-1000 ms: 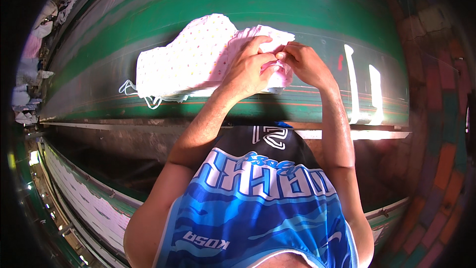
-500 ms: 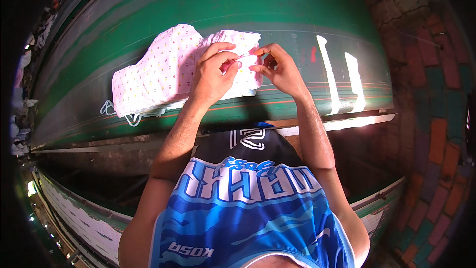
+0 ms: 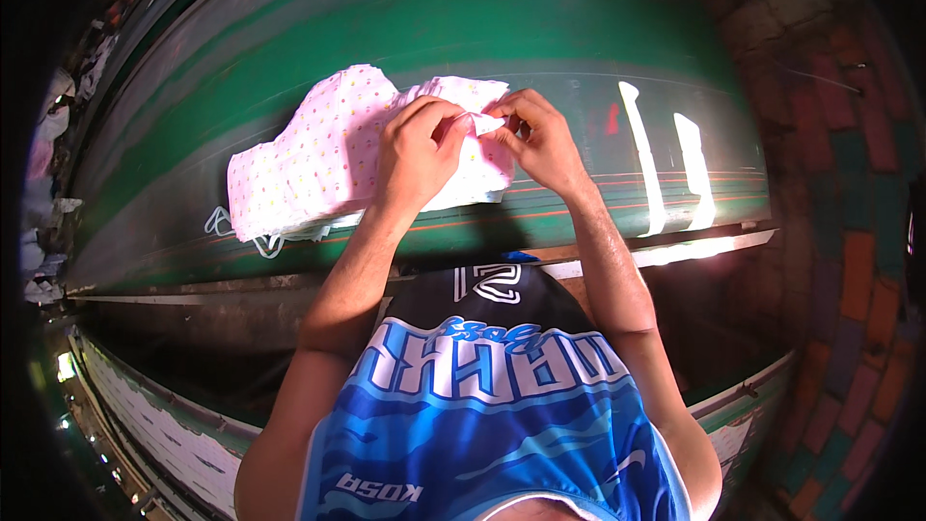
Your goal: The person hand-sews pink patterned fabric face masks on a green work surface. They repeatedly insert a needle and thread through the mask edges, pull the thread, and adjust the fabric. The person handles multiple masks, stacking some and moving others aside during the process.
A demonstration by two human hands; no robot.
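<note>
A stack of pink fabric pieces (image 3: 323,150) printed with small dots lies on the green table (image 3: 579,19). Over its right end, my left hand (image 3: 422,150) and my right hand (image 3: 536,140) meet with fingers pinched. Between them they grip a small raised fold of fabric (image 3: 487,124), pale and bright in the sunlight. The left fingertips hold its left side, the right thumb and fingers its right side. A white cord (image 3: 270,245) loops out from under the stack's near left corner.
Two bright strips of sunlight (image 3: 641,159) cross the table right of the stack. The table's pale front edge (image 3: 675,245) runs before my body. A floor of coloured bricks (image 3: 854,270) lies at the right, and white scraps (image 3: 48,260) crowd the far left.
My right hand has closed in toward the left, and both hands now pinch a lifted fabric fold between them. The whole view has shifted slightly.
</note>
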